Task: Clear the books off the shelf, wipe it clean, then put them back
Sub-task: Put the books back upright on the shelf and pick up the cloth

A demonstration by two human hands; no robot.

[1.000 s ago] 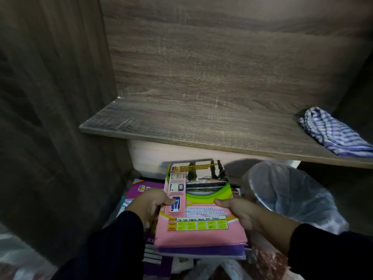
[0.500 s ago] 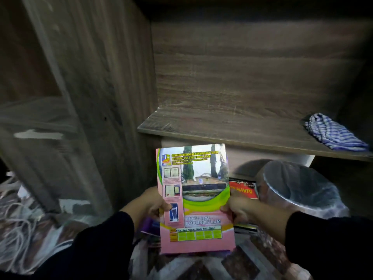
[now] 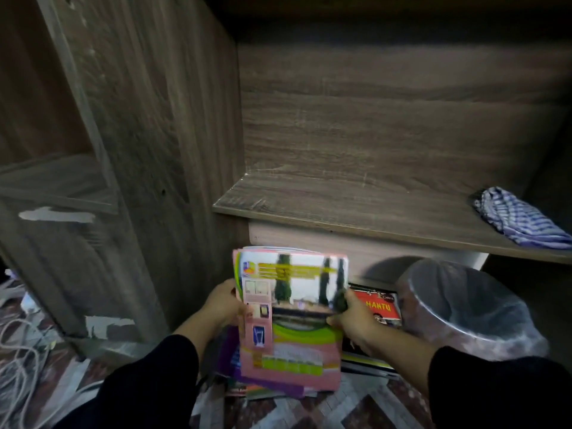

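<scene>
Both hands (image 3: 224, 306) grip pink book (image 3: 291, 323), upright, cover facing camera.

Dim wood-grain cabinet walls (image 3: 161, 125), patterned floor (image 3: 365, 407), lined bin (image 3: 470, 308)

The one word that reads plainly is "HANTU", in yellow capitals on the red cover of a book (image 3: 379, 308) lying at about four o'clock from the frame's centre. A line of small print runs above that word, too small to read. At about six o'clock, the pink booklet (image 3: 291, 317) carries a yellow banner of text across its top, a small crest at its upper left corner and a title on the green band; all of it is blurred beyond reading.
</scene>
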